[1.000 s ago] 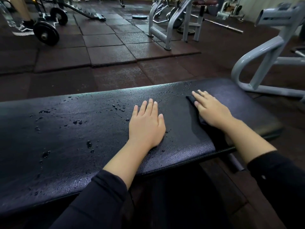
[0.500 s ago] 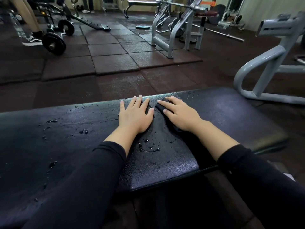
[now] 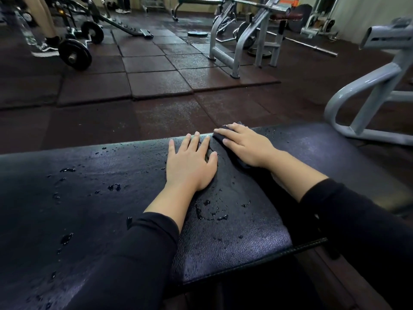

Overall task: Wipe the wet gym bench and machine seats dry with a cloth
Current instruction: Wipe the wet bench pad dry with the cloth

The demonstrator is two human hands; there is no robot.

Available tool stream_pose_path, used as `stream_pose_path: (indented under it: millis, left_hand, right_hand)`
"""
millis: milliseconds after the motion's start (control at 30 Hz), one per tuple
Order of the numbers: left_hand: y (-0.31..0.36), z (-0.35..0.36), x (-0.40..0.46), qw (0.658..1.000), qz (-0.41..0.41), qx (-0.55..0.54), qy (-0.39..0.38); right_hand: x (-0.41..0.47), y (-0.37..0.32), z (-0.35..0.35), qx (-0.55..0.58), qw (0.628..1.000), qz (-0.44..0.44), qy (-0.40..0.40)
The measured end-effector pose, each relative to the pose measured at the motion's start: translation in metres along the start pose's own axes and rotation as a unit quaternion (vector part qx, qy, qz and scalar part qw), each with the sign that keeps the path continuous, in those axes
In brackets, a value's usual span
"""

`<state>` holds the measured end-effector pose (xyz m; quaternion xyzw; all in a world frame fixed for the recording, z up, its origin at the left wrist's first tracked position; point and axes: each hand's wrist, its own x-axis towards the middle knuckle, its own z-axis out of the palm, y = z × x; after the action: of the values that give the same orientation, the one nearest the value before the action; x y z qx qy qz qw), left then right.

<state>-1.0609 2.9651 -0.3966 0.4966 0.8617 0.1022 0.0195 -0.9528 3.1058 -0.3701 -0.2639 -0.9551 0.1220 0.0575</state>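
Bench (image 3: 245, 238) is lying wet under my flat left hand (image 3: 190, 163); just beside it, my right hand (image 3: 244, 145) is pressing the cloth (image 3: 220, 137), fingers straight.

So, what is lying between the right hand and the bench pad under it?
In the head view, a dark cloth lies between the right hand and the bench pad; the flat fingers press it at the pad's far edge.

Dim gym light; sheen on wet bench (image 3: 234, 240); wide-angle bending at edges; far background perhaps slightly soft.
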Motion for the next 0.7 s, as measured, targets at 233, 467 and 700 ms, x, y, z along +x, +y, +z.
stream_pose_path:
  millis: [233,467,700]
  left_hand:
    - [-0.001,0.002,-0.002,1.0,0.0,-0.003,0.007]
    - [0.0,0.002,-0.001,1.0,0.002,-0.001,0.008]
    - [0.0,0.001,-0.001,1.0,0.002,-0.001,0.007]
  right_hand:
    - [0.008,0.077,-0.026,0.006,0.994,0.109,0.013]
    - [-0.047,0.038,-0.009,-0.033,0.995,0.088,0.029]
    - [0.001,-0.016,0.009,-0.03,0.999,0.03,0.028]
